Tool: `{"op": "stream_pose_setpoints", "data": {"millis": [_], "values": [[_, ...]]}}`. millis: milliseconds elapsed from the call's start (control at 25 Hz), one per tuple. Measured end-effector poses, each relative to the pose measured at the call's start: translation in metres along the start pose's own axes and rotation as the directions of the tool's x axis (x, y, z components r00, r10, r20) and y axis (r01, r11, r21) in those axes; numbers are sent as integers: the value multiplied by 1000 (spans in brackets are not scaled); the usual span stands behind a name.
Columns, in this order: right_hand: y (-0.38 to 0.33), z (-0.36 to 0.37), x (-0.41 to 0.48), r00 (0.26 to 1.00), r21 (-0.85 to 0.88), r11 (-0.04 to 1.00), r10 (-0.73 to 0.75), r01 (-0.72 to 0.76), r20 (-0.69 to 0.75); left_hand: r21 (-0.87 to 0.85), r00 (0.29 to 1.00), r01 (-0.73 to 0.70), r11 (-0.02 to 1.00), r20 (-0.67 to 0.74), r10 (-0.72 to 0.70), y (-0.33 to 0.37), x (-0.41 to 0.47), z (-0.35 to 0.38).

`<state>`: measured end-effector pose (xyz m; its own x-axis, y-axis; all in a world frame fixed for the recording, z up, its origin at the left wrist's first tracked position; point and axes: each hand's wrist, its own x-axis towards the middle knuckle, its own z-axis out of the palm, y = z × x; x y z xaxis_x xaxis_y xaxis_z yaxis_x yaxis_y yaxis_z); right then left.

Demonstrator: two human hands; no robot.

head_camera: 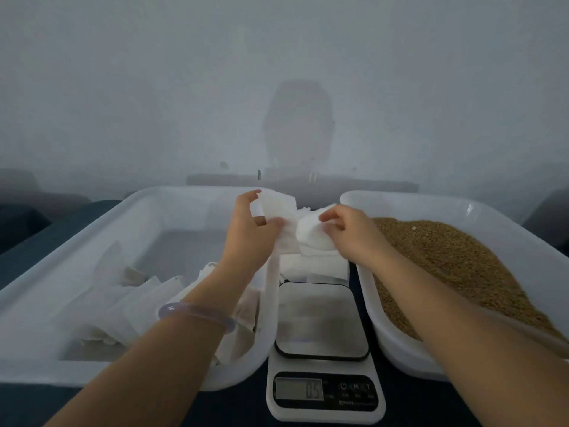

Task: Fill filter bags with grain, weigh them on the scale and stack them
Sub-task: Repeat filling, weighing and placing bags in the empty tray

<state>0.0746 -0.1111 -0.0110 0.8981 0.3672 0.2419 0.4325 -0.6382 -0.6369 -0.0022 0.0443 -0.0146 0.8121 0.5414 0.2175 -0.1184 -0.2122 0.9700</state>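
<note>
Fingers, left (246,197): curled, thumb and forefinger pinching white filter-bag material (278,209) at its left edge. Fingers, right (329,215): curled, pinching the same white bundle at its right, puffed end; whether one bag or two is held cannot be told.

Held bundle: raised between the two tubs, above a flat stack of white bags (314,266) that lies just beyond the scale (323,322).

Left tub (61,266), white plastic: holds loose, flat filter bags (123,306) heaped toward its near side.

Right tub (400,200), white plastic: holds brown grain (446,263), banked high.

Scale: between the tubs, platform bare, display (298,389) lit, its figures blurred.

Left hand (249,226): reaches across the left tub's inner corner; a pale bangle (197,312) sits on the forearm, which hides part of the bags. Right hand (351,234): forearm crosses the right tub's near rim.

Backdrop: plain grey wall (277,72).
</note>
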Motion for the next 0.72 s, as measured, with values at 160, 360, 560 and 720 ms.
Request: {"op": "stream_pose_setpoints", "data": {"millis": [160, 360, 560, 720], "values": [[-5, 15, 21, 970, -353, 935, 104, -21, 218, 63, 995, -101, 993, -22, 102, -7, 0, -4], [-4, 8, 23, 942, -557, 829, 143, 54, 305, -15, 994, -30, 999, 104, 31, 1, -3, -2], [7, -23, 2, 977, -132, 988, -48, 76, 206, -201, 946, 219, 955, 283, -158, 4, -3, 6], [8, -27, -26, 935, -31, 976, -199, 218, 292, -166, 945, 167, 972, 307, -110, 2, -2, 2]]}}
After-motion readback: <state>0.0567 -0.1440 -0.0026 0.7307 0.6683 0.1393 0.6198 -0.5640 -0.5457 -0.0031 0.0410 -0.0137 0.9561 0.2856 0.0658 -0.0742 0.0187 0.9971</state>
